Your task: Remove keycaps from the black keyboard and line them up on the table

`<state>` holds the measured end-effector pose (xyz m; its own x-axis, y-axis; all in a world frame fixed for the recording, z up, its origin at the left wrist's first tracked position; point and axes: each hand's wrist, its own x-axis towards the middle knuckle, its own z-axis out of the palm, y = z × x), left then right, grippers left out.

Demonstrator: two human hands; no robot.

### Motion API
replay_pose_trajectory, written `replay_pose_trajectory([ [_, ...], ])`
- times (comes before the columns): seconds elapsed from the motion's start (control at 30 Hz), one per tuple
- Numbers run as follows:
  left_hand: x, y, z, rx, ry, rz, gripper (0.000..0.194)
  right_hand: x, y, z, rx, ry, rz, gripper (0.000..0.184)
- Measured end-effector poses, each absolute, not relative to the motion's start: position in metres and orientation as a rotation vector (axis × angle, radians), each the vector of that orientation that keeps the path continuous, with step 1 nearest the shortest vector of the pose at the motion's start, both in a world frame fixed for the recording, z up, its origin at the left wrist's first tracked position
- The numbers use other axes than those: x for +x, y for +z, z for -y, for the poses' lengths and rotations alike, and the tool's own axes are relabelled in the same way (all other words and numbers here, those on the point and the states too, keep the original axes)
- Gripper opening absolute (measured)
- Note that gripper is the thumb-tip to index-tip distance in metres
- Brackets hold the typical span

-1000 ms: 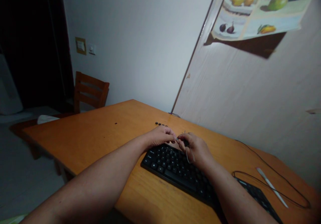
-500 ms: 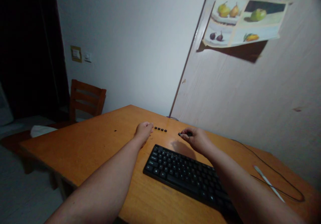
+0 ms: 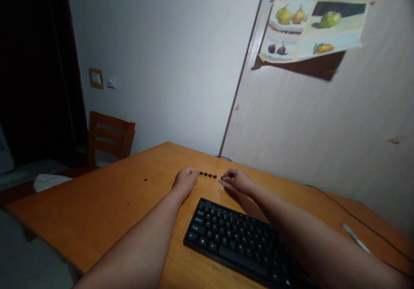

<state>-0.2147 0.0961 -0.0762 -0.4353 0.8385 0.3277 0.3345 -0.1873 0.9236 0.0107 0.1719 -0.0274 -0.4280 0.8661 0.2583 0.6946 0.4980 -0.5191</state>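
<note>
Pinching a tiny black piece (image 3: 222, 178) with the fingertips of the right hand (image 3: 239, 181), out past the far edge of the keyboard (image 3: 233, 237). Tucking a dark thing (image 3: 231, 175) into the same hand too, too small to name. Holding the left hand (image 3: 185, 182) curled up, fingers pressed together, beyond the keyboard's far left corner, with nothing to be seen inside.

Between both hands, also past the keyboard, four little black blocks (image 3: 208, 174) in a line, most likely key tops. By the look of it, done: those four, neatly spaced. Left: the tiny piece, near the line's right end but not let go. Cannot tell if touching the table (image 3: 106, 211).

Left of the keyboard, one dark speck (image 3: 145, 180). Right of the keyboard, a white stick (image 3: 355, 238) and a black cord (image 3: 336, 202). Far beyond the keyboard, leftward, a wooden chair (image 3: 110, 136).
</note>
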Motion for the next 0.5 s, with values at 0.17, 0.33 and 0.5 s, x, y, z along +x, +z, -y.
replay_pose_trajectory([
  [0.17,-0.214,-0.076,-0.094,1.36,1.619,-1.659,0.032,0.005,-0.042,-0.184,-1.306,0.518,2.218,0.006],
  [0.33,-0.214,-0.077,-0.094,1.368,1.588,-1.683,0.033,0.002,-0.052,-0.197,-1.308,0.546,2.208,0.008],
  [0.5,-0.214,-0.079,-0.095,1.39,1.565,-1.69,0.034,0.001,-0.057,-0.204,-1.28,0.518,2.236,0.012],
])
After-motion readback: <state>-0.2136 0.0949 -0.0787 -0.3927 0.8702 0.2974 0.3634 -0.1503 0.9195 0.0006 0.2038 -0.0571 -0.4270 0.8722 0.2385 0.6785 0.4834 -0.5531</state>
